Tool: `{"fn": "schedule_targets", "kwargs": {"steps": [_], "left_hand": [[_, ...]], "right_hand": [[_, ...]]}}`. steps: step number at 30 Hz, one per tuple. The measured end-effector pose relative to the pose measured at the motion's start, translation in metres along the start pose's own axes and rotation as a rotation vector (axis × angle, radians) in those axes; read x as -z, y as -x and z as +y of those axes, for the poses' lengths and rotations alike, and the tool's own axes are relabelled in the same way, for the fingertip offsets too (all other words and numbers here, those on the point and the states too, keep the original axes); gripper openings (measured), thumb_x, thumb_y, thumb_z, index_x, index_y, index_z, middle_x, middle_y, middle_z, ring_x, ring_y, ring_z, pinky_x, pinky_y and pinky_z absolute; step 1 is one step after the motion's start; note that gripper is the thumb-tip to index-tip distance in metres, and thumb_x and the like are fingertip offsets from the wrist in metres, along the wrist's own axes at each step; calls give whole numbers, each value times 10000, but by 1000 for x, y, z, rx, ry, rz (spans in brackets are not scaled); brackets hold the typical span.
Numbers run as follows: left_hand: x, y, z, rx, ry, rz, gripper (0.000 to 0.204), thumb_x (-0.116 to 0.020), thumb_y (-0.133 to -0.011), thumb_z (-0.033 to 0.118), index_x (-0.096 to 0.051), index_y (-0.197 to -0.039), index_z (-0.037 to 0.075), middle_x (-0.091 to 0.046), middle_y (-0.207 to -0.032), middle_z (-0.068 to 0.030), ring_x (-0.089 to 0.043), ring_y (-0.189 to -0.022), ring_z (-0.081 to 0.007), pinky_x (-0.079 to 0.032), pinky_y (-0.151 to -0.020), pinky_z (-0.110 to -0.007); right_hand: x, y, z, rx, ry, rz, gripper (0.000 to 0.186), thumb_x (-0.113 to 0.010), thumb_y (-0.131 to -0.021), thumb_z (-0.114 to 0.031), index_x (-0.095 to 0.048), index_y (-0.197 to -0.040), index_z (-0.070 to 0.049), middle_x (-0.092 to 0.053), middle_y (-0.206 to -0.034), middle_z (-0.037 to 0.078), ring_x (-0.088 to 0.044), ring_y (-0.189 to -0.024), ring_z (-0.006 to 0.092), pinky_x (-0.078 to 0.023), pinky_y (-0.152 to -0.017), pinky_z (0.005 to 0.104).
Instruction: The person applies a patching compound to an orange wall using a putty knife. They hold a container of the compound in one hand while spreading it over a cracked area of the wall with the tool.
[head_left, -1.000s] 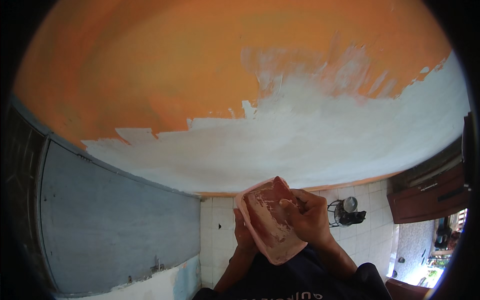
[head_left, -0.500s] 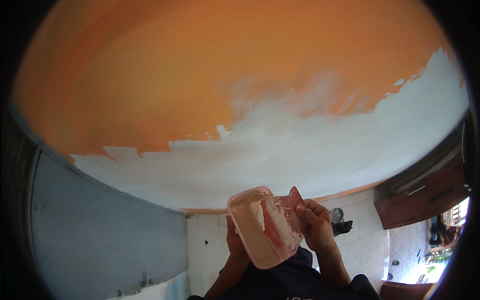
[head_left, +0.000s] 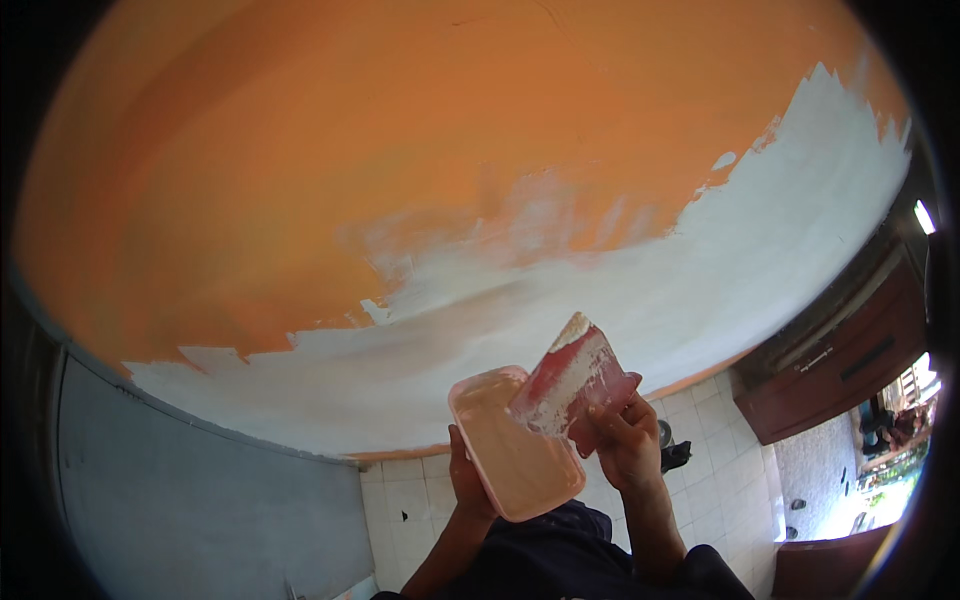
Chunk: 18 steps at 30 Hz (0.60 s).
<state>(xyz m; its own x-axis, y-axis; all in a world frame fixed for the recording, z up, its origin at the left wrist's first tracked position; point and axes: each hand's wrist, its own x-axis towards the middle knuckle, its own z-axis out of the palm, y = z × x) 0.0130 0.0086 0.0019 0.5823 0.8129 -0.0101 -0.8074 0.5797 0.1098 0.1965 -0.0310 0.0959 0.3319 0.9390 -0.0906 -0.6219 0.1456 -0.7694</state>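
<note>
My left hand [head_left: 468,478] holds a shallow pink plastic tray [head_left: 520,450] by its left side, with its fingers partly hidden beneath. Inside the tray is a beige surface. My right hand [head_left: 628,440] grips a flat red scraper [head_left: 578,382] smeared with dried whitish filler, its blade raised over the tray's upper right corner. A lump of pale putty [head_left: 577,323] sits at the scraper's top edge. Ahead stands an orange wall [head_left: 400,120] whose lower part bears a white coat [head_left: 640,290] with a ragged upper edge.
At the left is a grey panel [head_left: 190,490]. Pale floor tiles [head_left: 705,485] lie below, with a black bag-like item [head_left: 676,456] and a round container [head_left: 664,432] on them. A brown wooden door [head_left: 840,370] stands at the right beside a bright opening.
My right hand has turned and lifted the scraper out of the tray, with putty now on its upper edge. The view has shifted, so the wall appears tilted and farther left.
</note>
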Motion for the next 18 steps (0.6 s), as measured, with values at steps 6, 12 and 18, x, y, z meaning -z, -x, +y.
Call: {"fn": "schedule_targets", "kwargs": {"steps": [6,12,18], "left_hand": [[11,-8,-5,-25,52,5,747,-305,-1007,665,-367,-1513,119,-477,-1475,-146,-504,-1323,-349,-437,-1088,-525],[18,-5,-3,-70,-7,80,719,-295,-1021,641,-369,-1512,119,-480,-1474,-140,-520,-1307,-347,-450,-1077,-527],[23,-2,-4,-88,85,45,715,-310,-1020,638,-369,-1513,124,-489,-1468,-140,-535,-1291,-354,-458,-1069,-534]], "right_hand": [[-12,-14,-4,-36,-148,25,205,-552,-973,-37,-580,-1122,101,-675,-995,174,-679,-863,235,-559,-741,359],[-25,-29,-16,48,-133,28,227,-551,-967,-45,-579,-1132,108,-671,-1051,170,-682,-868,221,-558,-708,321],[-35,-31,-27,65,-156,11,224,-538,-968,-37,-577,-1124,119,-667,-1068,172,-674,-917,217,-554,-765,346]]}}
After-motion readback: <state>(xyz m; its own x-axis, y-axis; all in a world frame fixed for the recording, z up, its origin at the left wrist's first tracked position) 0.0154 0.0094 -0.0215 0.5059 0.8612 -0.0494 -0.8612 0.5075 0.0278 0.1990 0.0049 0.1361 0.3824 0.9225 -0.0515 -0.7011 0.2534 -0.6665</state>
